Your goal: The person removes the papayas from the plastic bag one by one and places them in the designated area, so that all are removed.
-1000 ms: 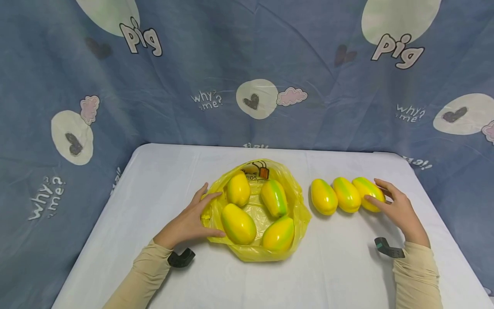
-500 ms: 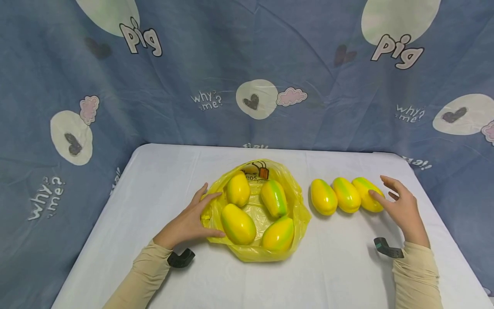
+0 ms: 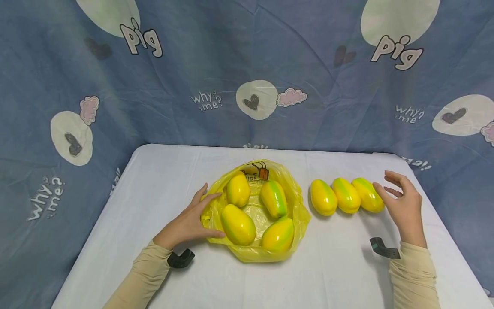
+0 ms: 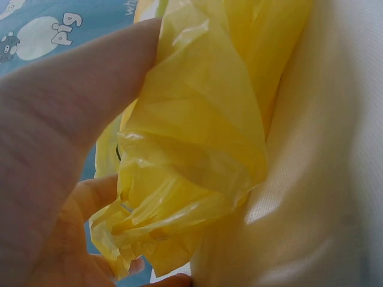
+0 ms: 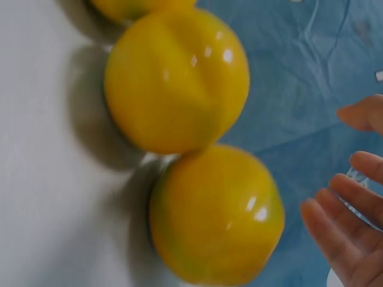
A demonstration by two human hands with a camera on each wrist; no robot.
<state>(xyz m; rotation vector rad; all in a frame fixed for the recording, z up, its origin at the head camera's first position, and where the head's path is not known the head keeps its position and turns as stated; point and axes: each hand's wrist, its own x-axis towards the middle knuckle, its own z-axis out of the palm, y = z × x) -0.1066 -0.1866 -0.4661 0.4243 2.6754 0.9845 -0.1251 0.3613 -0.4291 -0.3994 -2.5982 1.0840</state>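
My left hand (image 3: 193, 217) is at the left side of a yellow plastic bag (image 3: 256, 253), thumb and fingers spread against its rim. In the left wrist view, the bag (image 4: 191, 149) hides the thumb's tip, and its bunched edge hangs by the fingers (image 4: 99, 194). Two glossy yellow-green papayas, one at the back (image 3: 238, 189) and one at the front (image 3: 239, 224), lie in the bag's left half, with two more on its right. Three others lie in a row outside. My right hand (image 3: 404, 206), holding nothing, is beside the rightmost papaya (image 3: 367, 195); its fingers are loosely bent.
A white-covered table (image 3: 339, 266) bears everything. Behind it hangs a blue printed cloth (image 3: 170, 120). The row's left papaya (image 3: 323, 197) lies a short way from the bag; the middle papaya (image 3: 346, 195) is close against its neighbours. Each wrist wears a black device.
My right hand has drawn away from the rightmost papaya, back and to the right. My left hand, the bag and the papayas have stayed in place.
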